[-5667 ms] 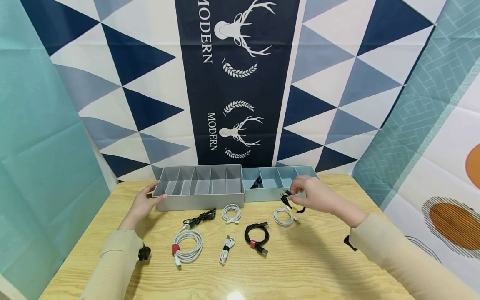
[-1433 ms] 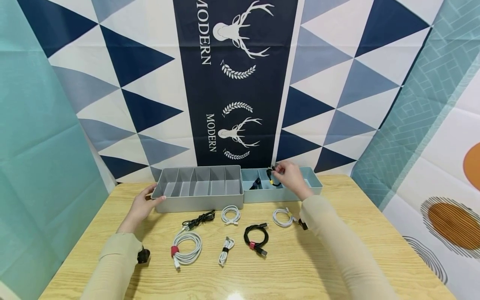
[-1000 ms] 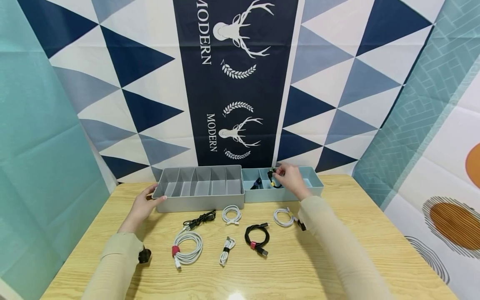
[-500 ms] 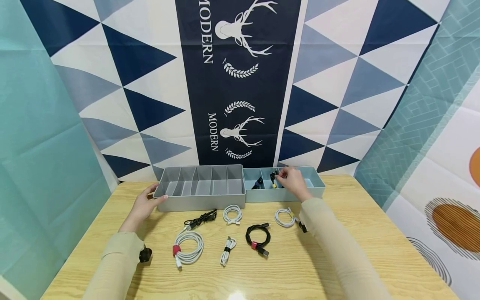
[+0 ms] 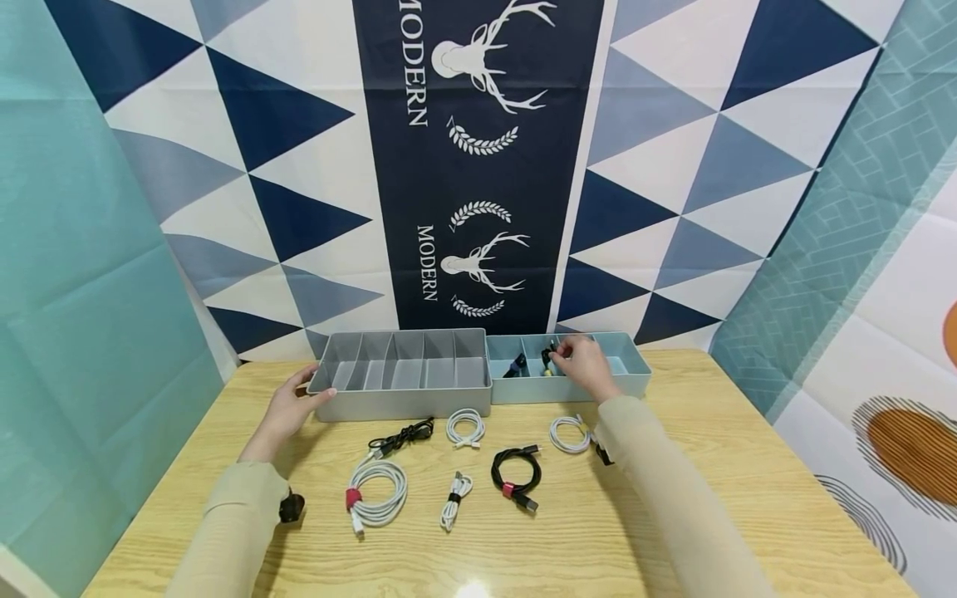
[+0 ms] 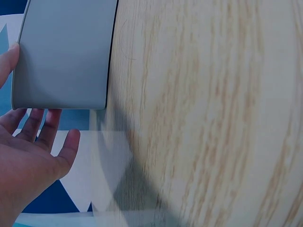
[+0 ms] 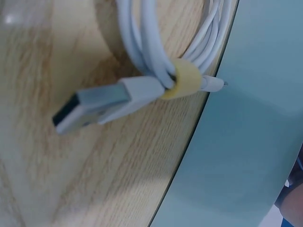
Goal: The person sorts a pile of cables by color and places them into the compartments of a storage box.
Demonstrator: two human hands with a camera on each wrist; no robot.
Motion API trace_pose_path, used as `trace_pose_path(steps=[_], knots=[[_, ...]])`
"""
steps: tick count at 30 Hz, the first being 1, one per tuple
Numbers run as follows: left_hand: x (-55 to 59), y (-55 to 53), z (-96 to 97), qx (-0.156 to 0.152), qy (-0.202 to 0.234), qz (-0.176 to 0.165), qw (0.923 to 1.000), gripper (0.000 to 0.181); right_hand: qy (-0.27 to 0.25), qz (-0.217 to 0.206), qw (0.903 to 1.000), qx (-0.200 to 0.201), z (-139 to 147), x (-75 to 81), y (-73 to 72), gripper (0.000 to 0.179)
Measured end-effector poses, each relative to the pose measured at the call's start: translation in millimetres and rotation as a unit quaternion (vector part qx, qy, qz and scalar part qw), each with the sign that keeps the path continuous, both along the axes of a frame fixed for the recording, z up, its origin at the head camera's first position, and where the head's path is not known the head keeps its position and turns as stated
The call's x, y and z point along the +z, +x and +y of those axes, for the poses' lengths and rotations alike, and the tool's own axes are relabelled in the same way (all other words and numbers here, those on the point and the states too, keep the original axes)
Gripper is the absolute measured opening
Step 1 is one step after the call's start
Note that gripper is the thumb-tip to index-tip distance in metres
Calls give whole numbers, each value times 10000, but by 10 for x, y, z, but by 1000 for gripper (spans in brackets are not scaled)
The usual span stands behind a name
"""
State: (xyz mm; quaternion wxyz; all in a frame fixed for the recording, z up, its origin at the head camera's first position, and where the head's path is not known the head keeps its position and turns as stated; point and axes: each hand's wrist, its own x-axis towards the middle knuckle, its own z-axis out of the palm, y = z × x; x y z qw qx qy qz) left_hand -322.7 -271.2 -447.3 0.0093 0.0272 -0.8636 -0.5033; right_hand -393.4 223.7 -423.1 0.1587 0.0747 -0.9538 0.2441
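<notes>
My left hand [image 5: 287, 411] holds the left end of a grey divided box [image 5: 404, 404], thumb over the front rim and fingertips against the end wall [image 6: 61, 71]. My right hand [image 5: 586, 363] reaches into the second compartment from the left of a light blue divided box [image 5: 568, 390]. Between thumb and fingers it pinches a black cable [image 5: 547, 360] with a yellow tie, partly hidden by the hand. The blue box's leftmost compartment holds another dark cable [image 5: 515, 365]. The right wrist view shows mostly a white USB cable [image 7: 147, 42] with a yellow tie, in front of the blue box.
Several bundled cables lie on the wooden table [image 5: 598, 531]: a black one [image 5: 404, 436], a large white coil [image 5: 380, 492] with red tie, a small white coil [image 5: 465, 427], a white bundle [image 5: 454, 501] and a black coil [image 5: 516, 471]. A patterned cloth [image 5: 478, 166] hangs behind.
My right hand has carried the black cable from above the table, left and back into the blue box's second compartment, and lowered it there. My left hand has stayed on the grey box.
</notes>
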Motion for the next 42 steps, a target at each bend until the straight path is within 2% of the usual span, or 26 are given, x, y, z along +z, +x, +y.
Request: trace_pose_path(steps=[24,36,42], knots=[[-4,-17,3,15,-55,43,10000,89,217,24,9997,-88,-20,-23,-103,17],[11,-28,-2,32,-21,54,10000,90,215,1,9997,101,-17,57,-97,15],[0,-25,-3,-1,-7,53,10000,89,267,-3,9990,367,9,140,-66,16]])
